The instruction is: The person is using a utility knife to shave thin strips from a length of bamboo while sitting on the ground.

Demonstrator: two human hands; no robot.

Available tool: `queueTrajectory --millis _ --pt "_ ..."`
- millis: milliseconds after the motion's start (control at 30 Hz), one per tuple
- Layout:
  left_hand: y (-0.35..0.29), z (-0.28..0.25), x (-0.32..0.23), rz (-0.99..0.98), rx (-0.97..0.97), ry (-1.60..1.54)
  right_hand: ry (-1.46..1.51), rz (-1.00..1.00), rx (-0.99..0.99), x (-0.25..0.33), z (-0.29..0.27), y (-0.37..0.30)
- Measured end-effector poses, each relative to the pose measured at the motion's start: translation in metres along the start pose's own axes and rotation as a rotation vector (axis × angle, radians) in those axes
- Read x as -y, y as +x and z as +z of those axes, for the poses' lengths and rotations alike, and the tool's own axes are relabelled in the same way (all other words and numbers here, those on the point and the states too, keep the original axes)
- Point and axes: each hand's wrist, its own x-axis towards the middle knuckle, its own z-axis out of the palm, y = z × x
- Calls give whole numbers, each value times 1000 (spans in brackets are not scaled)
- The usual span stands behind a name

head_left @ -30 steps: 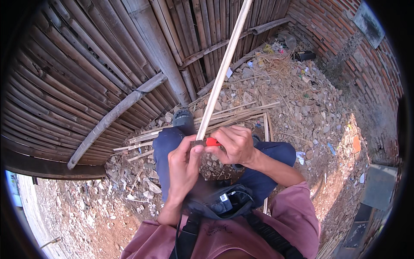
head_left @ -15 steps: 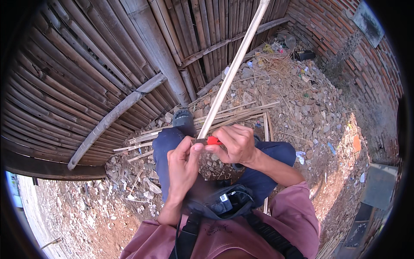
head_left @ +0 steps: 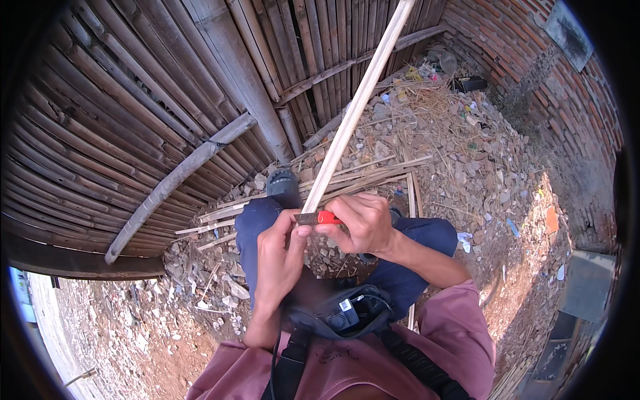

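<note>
Far to the left of the hands stands a curved bamboo wall [head_left: 100, 133] with a slanting bamboo brace [head_left: 180, 177] across it. The left hand [head_left: 277, 257] is closed around the lower end of a long pale bamboo strip [head_left: 357, 107], its thumb pressed up against the strip right where the blade meets it. The strip rises from between the hands, up and to the right, out past the top of the view. Just to the right, touching the strip, the right hand [head_left: 363, 223] is closed on a knife with a red handle [head_left: 328, 217], whose dark blade lies crosswise against the strip's near end. The step in hand looks like shaving or splitting that end. The next move probably calls for a short, controlled push of the blade along the grain, with the left thumb kept clear of the edge and the strip held steady against twisting. Beyond the hands, more cut bamboo slats [head_left: 320, 183] lie on the rubble-strewn ground [head_left: 467, 167]. Well off to the right rises a brick wall [head_left: 533, 60].
</note>
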Motion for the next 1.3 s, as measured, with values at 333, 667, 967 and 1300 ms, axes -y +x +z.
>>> queueTrajectory --millis 333,667,967,1300 --pt "-3 6 0 42 -66 27 -26 1 -19 4 1 1" --pt "-1 6 3 35 -86 59 -67 21 -47 5 2 1" --pt "0 8 3 20 -132 54 -112 17 -74 6 2 0" --pt "0 8 -5 40 -104 80 -154 0 -75 6 -7 6"
